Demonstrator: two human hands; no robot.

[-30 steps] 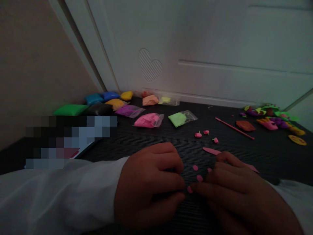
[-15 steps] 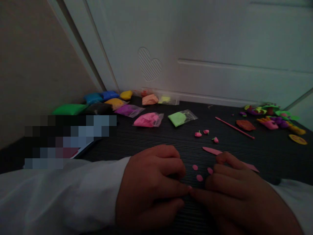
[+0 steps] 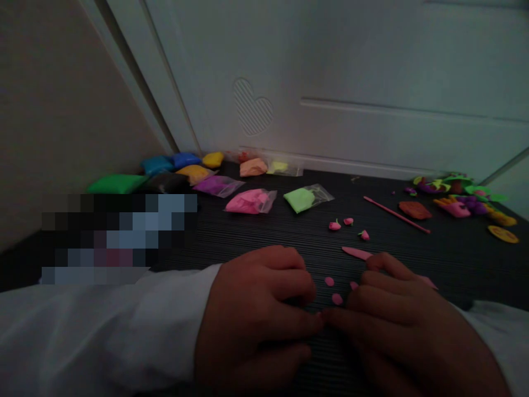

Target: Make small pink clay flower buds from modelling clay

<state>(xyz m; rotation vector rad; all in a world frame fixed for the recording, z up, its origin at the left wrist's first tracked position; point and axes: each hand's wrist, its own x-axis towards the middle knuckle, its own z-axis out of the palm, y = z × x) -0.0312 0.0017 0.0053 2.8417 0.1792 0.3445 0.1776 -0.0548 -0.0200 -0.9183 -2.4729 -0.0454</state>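
My left hand rests low over the dark table, middle fingers curled and index finger stretched to the right. The index fingertip of my right hand meets it. Between these two tips sits a tiny piece of pink clay, mostly covered by them. Just beyond lie flat pink clay discs, one partly behind my right fingers. Under my right hand is a pink modelling knife, its middle hidden. Small pink clay rosebuds with green bits lie farther back.
Bags of coloured clay, including pink and light green, line the back and left. A thin pink stick, a reddish-brown clay piece and colourful clay figures lie right. A white panel stands behind. A blurred patch covers the left.
Both hands stay nearly in place. My right fingers have shifted slightly left, covering more of the nearest disc, and the pink piece between the fingertips shows less.
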